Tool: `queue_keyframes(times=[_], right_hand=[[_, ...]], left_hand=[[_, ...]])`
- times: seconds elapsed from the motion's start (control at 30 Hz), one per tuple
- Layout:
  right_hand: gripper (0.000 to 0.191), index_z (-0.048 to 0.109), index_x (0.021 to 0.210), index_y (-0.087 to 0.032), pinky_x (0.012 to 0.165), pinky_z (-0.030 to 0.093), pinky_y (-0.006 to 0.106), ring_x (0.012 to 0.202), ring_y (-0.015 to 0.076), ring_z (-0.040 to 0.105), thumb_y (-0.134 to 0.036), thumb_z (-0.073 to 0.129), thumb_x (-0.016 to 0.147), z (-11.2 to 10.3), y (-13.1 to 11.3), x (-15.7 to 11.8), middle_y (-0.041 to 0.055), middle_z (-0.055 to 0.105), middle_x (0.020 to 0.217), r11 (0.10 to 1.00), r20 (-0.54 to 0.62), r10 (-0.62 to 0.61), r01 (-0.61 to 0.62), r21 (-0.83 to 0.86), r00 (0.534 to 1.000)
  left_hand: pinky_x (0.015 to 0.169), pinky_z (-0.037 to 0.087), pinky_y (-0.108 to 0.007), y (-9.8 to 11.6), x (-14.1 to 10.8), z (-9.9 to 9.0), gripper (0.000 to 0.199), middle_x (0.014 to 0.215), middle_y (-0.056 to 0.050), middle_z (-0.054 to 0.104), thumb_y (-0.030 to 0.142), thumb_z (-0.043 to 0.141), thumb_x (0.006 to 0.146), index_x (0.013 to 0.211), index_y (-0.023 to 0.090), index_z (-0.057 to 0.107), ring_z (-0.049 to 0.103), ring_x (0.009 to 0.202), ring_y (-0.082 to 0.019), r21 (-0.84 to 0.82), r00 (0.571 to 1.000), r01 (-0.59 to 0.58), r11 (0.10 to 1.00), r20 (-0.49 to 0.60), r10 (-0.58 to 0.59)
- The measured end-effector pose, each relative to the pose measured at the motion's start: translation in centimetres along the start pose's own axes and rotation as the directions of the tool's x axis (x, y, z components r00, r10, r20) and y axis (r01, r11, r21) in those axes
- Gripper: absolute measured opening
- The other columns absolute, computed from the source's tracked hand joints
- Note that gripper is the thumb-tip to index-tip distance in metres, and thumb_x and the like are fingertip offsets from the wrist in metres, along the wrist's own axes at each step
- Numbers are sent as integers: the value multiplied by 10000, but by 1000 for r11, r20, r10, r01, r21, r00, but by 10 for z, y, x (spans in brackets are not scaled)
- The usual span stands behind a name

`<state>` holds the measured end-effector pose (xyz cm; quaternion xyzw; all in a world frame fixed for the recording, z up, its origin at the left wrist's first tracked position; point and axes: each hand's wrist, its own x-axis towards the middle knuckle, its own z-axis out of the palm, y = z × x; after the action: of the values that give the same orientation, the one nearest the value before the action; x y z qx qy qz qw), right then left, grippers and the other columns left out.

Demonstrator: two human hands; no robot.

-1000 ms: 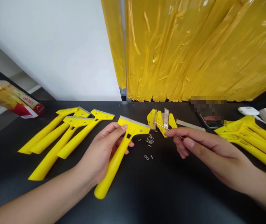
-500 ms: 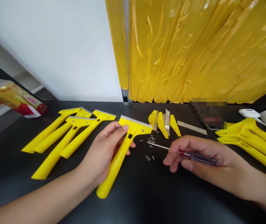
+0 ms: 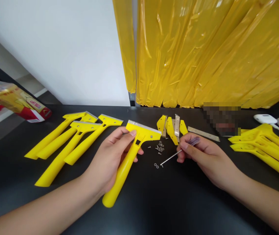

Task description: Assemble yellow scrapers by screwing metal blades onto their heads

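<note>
My left hand [image 3: 113, 153] is closed around a yellow scraper [image 3: 126, 171], its thumb on the head near the metal blade. One screw shows at the right side of that head; the thumb covers part of the left side. A small screwdriver [image 3: 170, 157] is pinched in my right hand [image 3: 198, 151], its handle mostly hidden by the fingers. The shaft points down and left, its tip beside a small screw [image 3: 162, 165] and two nuts [image 3: 156, 165]. Just behind lies a pile of small screws and nuts [image 3: 160, 147].
Several bladed scrapers [image 3: 53, 163] lie at left. Behind the screws are yellow clamp plates [image 3: 171, 130] and metal blades [image 3: 203, 133]. Several yellow handles [image 3: 264, 143] are stacked at right. A bottle [image 3: 17, 98] lies at far left; yellow plastic sheeting [image 3: 190, 52] hangs behind the black table [image 3: 154, 209].
My right hand has tilted the screwdriver more steeply, and its tip has gone from the screw pile down to the lone screw by the two nuts. My left hand holds the scraper much as before.
</note>
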<state>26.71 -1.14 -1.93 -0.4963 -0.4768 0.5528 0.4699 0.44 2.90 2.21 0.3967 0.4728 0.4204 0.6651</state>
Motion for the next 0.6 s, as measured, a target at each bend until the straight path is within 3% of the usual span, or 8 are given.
queue_keyframes(times=[0.6], right_hand=[[314,685,934,-215,740,556,332,703,170,659,-520,754,958,2,3,5,4,684,754,999,-16,35,-35,-8,999]], left_hand=[[565,553,-221,0,-1,0,213,788,-7,704,382,762,955,905,229,622,682,666,-157,10,1000,21,1000,14,-21]])
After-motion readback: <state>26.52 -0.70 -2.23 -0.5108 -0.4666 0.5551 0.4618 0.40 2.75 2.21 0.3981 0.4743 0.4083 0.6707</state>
